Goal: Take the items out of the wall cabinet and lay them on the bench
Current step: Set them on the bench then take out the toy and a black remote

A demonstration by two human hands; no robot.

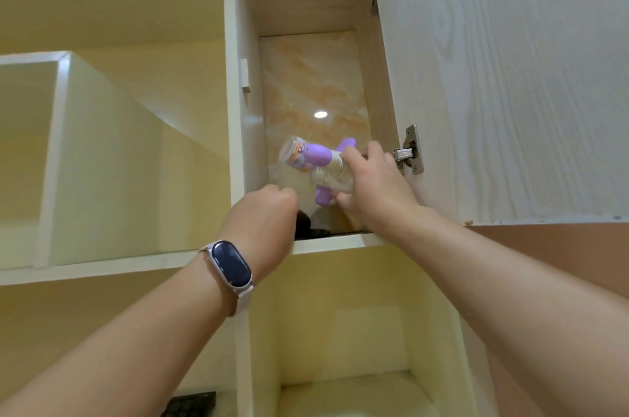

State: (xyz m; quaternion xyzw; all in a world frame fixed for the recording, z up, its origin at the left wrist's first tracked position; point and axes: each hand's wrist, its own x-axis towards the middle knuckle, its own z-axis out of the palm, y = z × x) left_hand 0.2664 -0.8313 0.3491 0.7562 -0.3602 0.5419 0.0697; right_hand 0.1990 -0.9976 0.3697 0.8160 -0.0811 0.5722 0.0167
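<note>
The right hand [371, 185] grips the bottle [308, 158], tipped sideways inside the open cabinet [335, 242]. The left hand [265, 214] curls at the cabinet's edge, its fingers hidden, so its hold is unclear.

Pale yellow shelving [102, 161]; glossy marbled tile wall [306, 76].

Upper right, the cabinet door [510, 93] is pale wood-grain laminate, matt. Its hinge [410, 151] is bright metal. The centre back tile [313, 86] is glossy and marbled. The spray bottle [316, 161] is smooth plastic, clear and purple. The watch [230, 267] face is glossy.
</note>
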